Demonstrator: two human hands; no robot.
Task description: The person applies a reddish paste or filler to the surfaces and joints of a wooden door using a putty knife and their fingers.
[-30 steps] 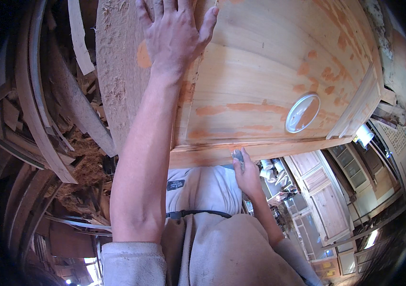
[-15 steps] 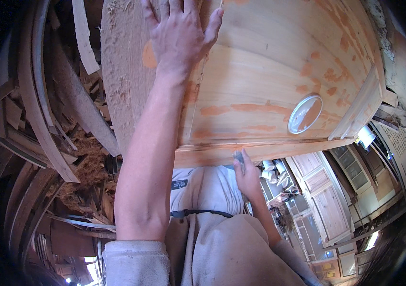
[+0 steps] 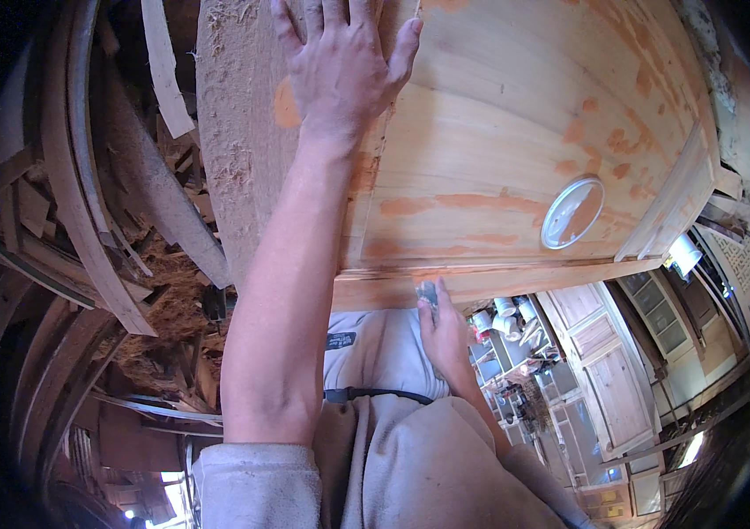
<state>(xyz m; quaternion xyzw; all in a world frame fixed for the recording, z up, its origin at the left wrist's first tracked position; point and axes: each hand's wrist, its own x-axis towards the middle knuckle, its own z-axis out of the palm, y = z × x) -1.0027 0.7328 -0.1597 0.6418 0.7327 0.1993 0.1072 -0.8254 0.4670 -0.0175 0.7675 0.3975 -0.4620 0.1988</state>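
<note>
A large pale wooden panel [image 3: 472, 123] lies before me, streaked with orange filler along its joints. My left hand [image 3: 340, 70] rests flat on its left part, fingers spread over the boards, with nothing in it. At the panel's near edge, my right hand [image 3: 444, 331] is closed round a small, flat grey scraper [image 3: 429, 295]. The scraper's tip meets the orange-smeared edge strip [image 3: 490, 280]; its handle end is hidden in the fingers. A round white lid [image 3: 573, 212] with orange filler in it sits on the panel, right of centre.
Curved wood offcuts [image 3: 66, 176] are heaped on the left beside sawdust [image 3: 172, 291]. Panelled wooden doors [image 3: 600, 379] stand at the lower right, near white containers [image 3: 509, 319]. A raised wooden batten [image 3: 666, 207] crosses the panel's right end.
My right hand has slid left along the near edge with the scraper. The left hand stays flat on the boards; the whole view has shifted slightly.
</note>
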